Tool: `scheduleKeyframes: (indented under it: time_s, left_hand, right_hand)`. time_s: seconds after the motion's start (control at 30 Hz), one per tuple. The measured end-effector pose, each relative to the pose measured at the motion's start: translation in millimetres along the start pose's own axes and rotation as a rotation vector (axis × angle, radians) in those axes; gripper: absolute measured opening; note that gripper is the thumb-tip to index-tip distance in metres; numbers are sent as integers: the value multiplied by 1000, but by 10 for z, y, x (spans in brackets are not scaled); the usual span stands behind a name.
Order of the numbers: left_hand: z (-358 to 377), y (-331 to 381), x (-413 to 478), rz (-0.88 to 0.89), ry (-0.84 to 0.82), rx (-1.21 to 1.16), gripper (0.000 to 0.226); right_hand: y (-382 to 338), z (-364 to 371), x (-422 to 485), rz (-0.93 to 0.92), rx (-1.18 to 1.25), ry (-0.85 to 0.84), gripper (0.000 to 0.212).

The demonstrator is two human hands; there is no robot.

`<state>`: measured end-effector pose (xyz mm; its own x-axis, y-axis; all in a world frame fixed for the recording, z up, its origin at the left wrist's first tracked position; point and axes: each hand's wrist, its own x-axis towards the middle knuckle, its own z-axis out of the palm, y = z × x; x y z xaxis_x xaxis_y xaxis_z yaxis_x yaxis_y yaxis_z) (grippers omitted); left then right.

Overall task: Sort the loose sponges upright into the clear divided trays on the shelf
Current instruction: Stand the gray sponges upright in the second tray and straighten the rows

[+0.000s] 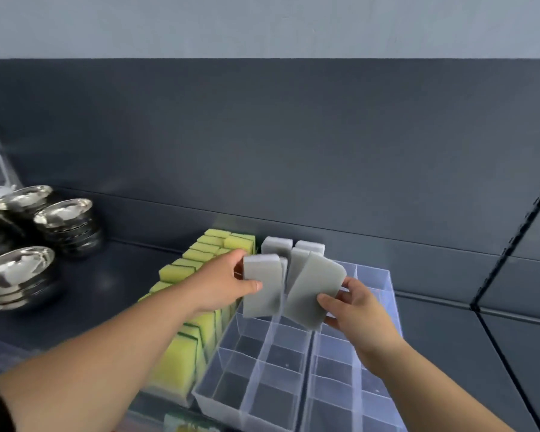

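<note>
Currently left hand (222, 285) pinches an upright grey sponge (260, 291), right hand (354, 308) grips a tilted grey sponge (314, 291) at its 4 o'clock corner, over the clear tray (264, 374), 12 o'clock cells. Likely light, squashy foam; hold flat faces.

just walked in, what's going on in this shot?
A person is loading sponges into the clear divided trays on a shelf. The left hand grips an upright grey sponge; the right hand holds a tilted grey sponge beside it. A few stored grey sponges stand at the back; nearer compartments are empty. Yellow sponges fill the tray alongside.
</note>
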<state>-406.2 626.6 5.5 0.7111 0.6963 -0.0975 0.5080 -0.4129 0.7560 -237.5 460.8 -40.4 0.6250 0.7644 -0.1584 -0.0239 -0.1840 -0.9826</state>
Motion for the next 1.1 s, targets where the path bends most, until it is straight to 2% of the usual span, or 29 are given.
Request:
scheduleKeyframes:
  time_s: [0.1,0.23,0.37,0.53,0.7,0.83,1.0,1.1]
  left_hand:
    - [-87,-93,148,31,-88,53,30]
    - [-132,-143,302,92,-101,142,39]
    - [-137,-175,366,161,-188,234,42]
    - [-177,-152,376,280,-217,327,45]
    - [-209,-120,366,276,-297,358,54]
    - [-128,-118,346,355,-280,478,54]
    - [-113,-105,343,331,-253,401,46]
    - [-121,-136,348,316,-224,391,40]
  right_hand:
    - [-17,194,3,5,-112,89,29]
    - [-77,311,-25,-20,-272,199,43]
    - [-122,372,-47,-39,-383,195,46]
    - [-103,442,-60,-58,-531,157,52]
    - [-94,433,-46,-43,-468,247,59]
    - [-71,462,-44,-69,-578,223,57]
    - [-65,402,-24,-25,-449,251,50]
    - [-53,392,0,-34,-470,260,51]
